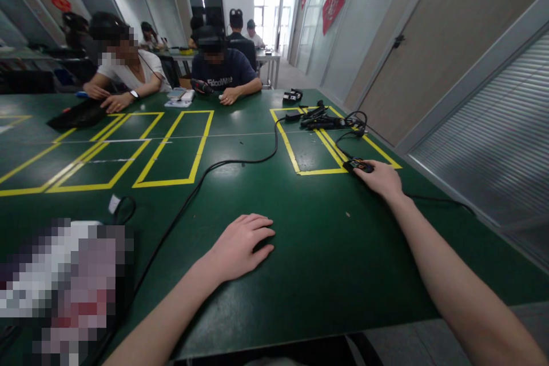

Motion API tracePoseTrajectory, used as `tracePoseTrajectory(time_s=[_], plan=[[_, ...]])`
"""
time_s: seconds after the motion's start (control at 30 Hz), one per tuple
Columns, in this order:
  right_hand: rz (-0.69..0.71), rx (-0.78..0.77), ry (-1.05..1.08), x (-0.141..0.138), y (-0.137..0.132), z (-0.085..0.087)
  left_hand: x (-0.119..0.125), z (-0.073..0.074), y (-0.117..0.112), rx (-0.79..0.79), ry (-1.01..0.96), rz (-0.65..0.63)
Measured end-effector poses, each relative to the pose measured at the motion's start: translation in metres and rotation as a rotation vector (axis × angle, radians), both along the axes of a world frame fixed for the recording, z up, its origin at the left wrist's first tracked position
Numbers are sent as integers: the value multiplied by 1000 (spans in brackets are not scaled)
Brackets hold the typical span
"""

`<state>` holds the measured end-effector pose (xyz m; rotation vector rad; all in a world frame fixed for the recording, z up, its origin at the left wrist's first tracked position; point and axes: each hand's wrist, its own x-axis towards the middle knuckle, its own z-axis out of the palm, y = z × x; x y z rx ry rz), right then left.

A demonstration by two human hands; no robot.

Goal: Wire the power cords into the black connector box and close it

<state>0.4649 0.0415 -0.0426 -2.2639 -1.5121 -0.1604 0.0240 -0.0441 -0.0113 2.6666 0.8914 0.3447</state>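
My left hand [244, 245] lies palm down on the green tabletop [309, 263], its fingers stretched and slightly apart, holding nothing. Farther off to the right, my right hand [384, 177] has its fingers around a small black object with orange marks [359, 166], by the corner of a yellow tape outline. The fingers partly cover this object, so its kind is not clear. A black cable leads from near it toward a tangle of black cables and dark parts [323, 120] beyond.
A long black cable [227, 161] crosses the table toward the near left. Yellow tape rectangles [191, 181] mark the surface. A blurred-out object [81, 286] lies at near left. Across the table sit two people [223, 71] [128, 71], with a black tray-like item [79, 114] before one.
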Motion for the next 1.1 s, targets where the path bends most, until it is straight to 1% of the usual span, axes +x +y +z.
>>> tracePoseTrajectory(time_s=[0.03,0.07,0.17,0.23,0.27,0.33,0.37,0.43,0.5,0.57,0.63,0.73,0.83,0.97,1.1], plan=[[-7,-42,1,-12,0,4,0,0,0,6,-1,-1],[20,-58,-1,-27,-1,8,0,0,0,11,-9,-3],[186,-47,15,-79,-9,12,-2,0,3,8,-80,-10],[371,-15,42,-117,-21,11,-5,-1,7,22,-149,3],[492,2,64,-135,-30,10,-7,-2,9,39,-179,20],[777,15,122,-169,-51,8,-11,-1,12,98,-269,56],[908,8,148,-183,-62,7,-13,0,13,114,-306,55],[1106,-24,175,-205,-81,8,-16,2,13,111,-364,31],[1233,-57,198,-216,-94,8,-17,5,12,64,-336,4],[1287,-56,238,-219,-100,8,-17,7,11,13,-258,-10],[1296,-18,299,-218,-101,6,-17,8,9,-16,-181,-10],[1296,67,366,-215,-97,2,-16,9,9,-7,-101,8],[1301,130,354,-215,-94,0,-16,10,10,7,-56,31],[1285,97,289,-217,-91,4,-15,8,10,-6,-31,60],[1232,41,261,-218,-92,8,-15,3,8,2,-31,93]])
